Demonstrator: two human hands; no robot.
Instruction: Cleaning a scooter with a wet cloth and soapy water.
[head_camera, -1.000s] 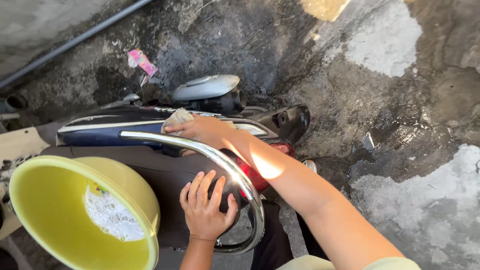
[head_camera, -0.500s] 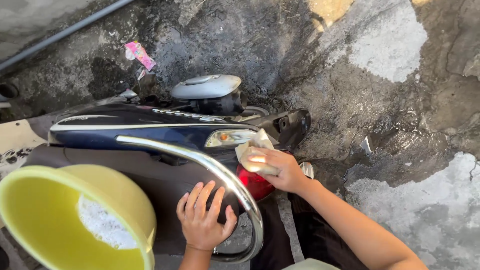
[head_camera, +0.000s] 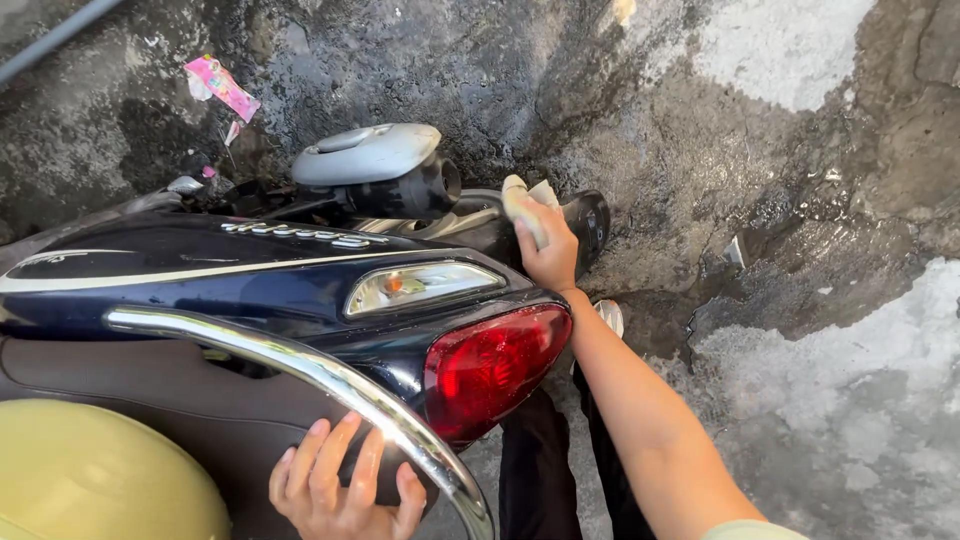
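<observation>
below, right hand (head_camera: 548, 255) presses a cloth (head_camera: 528, 205); yellow basin (head_camera: 100, 475) beside left hand (head_camera: 340, 490).

A pale, crumpled cloth (head_camera: 527, 203) is bunched and pressed against the black rear fender (head_camera: 590, 222) of the dark blue scooter (head_camera: 250, 285), just beyond the red tail light (head_camera: 495, 365); the chrome grab rail (head_camera: 330, 385) curves around the brown seat's rear, before that light
</observation>
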